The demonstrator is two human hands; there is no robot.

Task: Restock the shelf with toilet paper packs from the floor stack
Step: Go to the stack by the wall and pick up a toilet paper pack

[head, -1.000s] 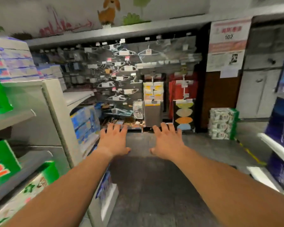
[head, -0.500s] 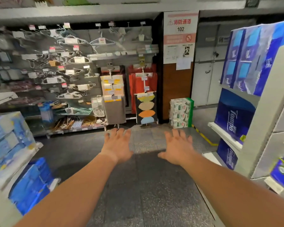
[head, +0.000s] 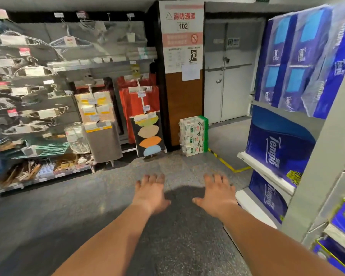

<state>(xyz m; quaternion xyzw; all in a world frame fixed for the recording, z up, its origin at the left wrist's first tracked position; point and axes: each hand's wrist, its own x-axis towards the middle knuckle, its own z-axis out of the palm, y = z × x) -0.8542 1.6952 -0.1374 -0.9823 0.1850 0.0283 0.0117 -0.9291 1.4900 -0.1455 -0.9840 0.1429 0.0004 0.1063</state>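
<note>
A stack of white-and-green toilet paper packs stands on the floor at the far end of the aisle, against a brown pillar. My left hand and my right hand are stretched out in front of me, palms down, fingers spread, holding nothing. Both are well short of the stack, above the grey floor. On the right a white shelf carries blue tissue packs.
A rack of hangers and household goods fills the left side. A fire-exit sign hangs on the pillar, with grey double doors beside it. Yellow tape marks the floor near the stack.
My view has swung right and moved down the aisle: the left-hand shelf has dropped out of view, the blue packs on the right came in, and the floor stack looks closer. Both hands stay spread.
</note>
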